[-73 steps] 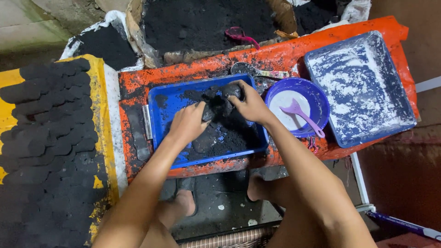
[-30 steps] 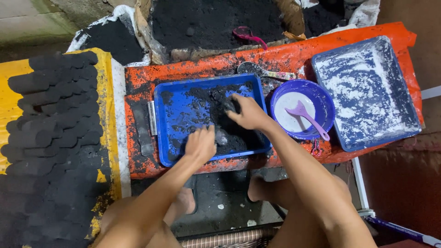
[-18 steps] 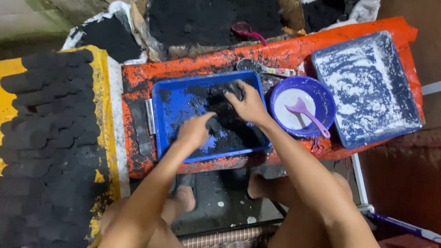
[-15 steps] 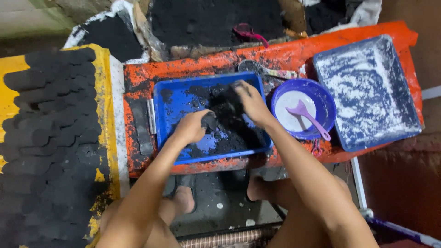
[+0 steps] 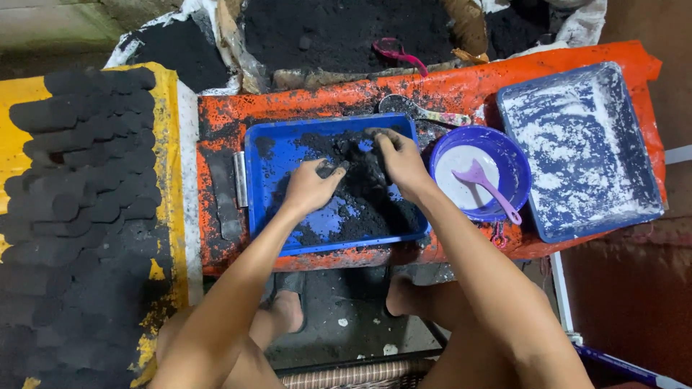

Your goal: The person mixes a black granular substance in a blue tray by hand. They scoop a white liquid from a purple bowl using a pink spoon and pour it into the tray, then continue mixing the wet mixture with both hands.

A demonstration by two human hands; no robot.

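Black mix (image 5: 360, 194) in 1 blue tray (image 5: 263, 209); 2 hands, L (image 5: 311, 186) + R (image 5: 398, 158), fingers curled gripping it.

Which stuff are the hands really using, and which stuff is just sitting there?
In use:
- left hand and right hand, both in the black powder
- blue tray that holds the powder

Just sitting there:
- purple bowl with a lilac spoon
- second blue tray, dusted white
- black lumps in rows on the yellow sheet
- pink scoop by the black heap behind
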